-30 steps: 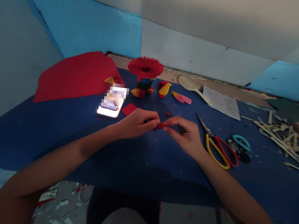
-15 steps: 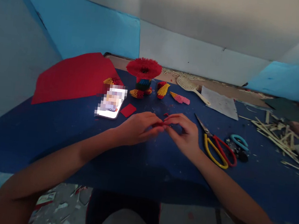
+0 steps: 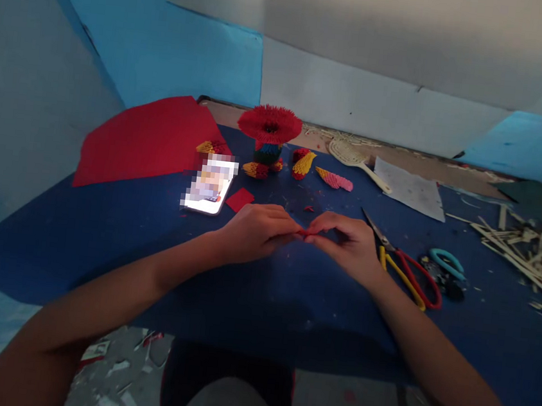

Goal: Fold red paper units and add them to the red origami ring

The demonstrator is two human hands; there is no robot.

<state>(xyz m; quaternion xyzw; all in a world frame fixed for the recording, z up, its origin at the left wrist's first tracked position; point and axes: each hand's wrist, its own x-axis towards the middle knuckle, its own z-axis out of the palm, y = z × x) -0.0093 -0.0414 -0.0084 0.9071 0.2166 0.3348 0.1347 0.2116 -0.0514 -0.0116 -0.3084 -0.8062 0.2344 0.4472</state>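
My left hand and my right hand meet over the blue table, fingertips pinched together on a small red paper piece. Most of that piece is hidden by my fingers. Just behind my hands lie a tiny red scrap and a small red paper square. Further back stands a folded-paper model with a wide red top, with small red and yellow folded pieces and a pink one around it.
A lit phone lies left of my hands, a large red sheet behind it. Yellow-and-red scissors and a teal-handled tool lie at right. Wooden sticks, white paper and a pale woven paddle sit further back.
My hands have stayed pinched on the red piece and closed in on it a little. The view has shifted slightly, so everything sits a bit further right.
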